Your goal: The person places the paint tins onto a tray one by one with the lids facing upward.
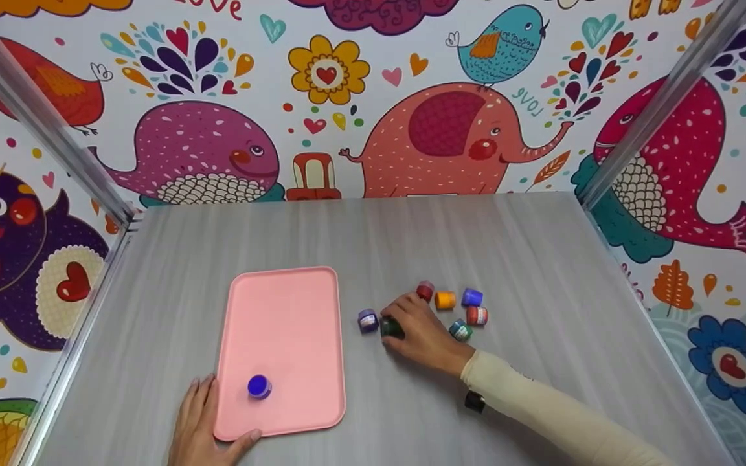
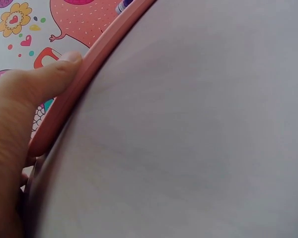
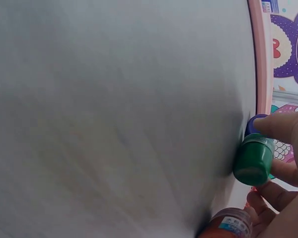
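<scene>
My left hand (image 1: 199,421) holds the pink tray (image 1: 282,336) by its near left corner, fingers along the left edge and thumb (image 2: 59,74) on the near rim. On the tray stands a small paint jar with a blue lid (image 1: 259,386). To the right of the tray, my right hand (image 1: 421,333) grips a green paint jar (image 3: 253,161) between thumb and fingers; it looks dark from above (image 1: 392,327). A purple paint jar (image 1: 368,321) lies just left of it, between jar and tray.
Several paint jars lie around the right hand: dark red (image 1: 425,290), orange (image 1: 445,300), blue-violet (image 1: 472,298), red (image 1: 477,316) and teal green (image 1: 460,330). The grey table (image 1: 476,239) meets patterned walls, with metal rails (image 1: 651,123) at its sides.
</scene>
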{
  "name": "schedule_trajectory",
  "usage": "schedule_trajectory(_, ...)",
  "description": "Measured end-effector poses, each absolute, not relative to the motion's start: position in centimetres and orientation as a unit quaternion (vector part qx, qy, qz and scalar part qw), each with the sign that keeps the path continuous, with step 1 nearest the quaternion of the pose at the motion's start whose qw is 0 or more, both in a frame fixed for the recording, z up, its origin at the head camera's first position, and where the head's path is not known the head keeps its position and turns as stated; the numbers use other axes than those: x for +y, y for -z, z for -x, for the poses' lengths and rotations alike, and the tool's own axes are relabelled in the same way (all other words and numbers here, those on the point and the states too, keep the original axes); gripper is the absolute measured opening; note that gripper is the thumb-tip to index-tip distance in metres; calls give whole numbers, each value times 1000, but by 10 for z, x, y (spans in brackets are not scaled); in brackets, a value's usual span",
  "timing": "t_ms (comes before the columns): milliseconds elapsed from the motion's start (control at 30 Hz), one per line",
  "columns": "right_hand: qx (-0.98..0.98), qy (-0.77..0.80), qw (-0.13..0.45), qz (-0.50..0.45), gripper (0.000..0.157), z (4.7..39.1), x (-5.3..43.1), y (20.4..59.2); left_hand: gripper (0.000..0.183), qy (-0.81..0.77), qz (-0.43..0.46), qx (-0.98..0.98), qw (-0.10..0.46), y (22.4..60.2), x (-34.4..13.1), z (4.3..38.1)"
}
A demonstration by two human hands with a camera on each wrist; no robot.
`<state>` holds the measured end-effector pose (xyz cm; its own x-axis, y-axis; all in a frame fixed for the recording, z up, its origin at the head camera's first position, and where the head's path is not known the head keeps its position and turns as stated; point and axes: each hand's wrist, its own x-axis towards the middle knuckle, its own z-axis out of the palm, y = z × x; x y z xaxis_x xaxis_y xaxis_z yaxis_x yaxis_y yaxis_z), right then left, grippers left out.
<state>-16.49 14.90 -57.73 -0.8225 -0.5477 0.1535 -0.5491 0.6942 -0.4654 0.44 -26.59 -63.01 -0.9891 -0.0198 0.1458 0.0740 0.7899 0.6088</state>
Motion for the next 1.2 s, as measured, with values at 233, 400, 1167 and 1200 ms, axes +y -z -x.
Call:
schedule_trajectory(233,-928,-230,8,-292,42,167,149,577,125,333,7,-941,65,625,-266,-5)
schedule_trajectory(400,-929,-244,0,-277,39,167,149,575,128,339,-4,-940,38,622,-267,-5)
schedule_trajectory(1167,-901,-324,20,-288,40,168,133,560,129,333,-10,-942,37,622,-264,-6)
schedule_trajectory(1200,-900,-326,20,-289,40,169,132,559,129,334,-10,-942,37,622,-263,-5)
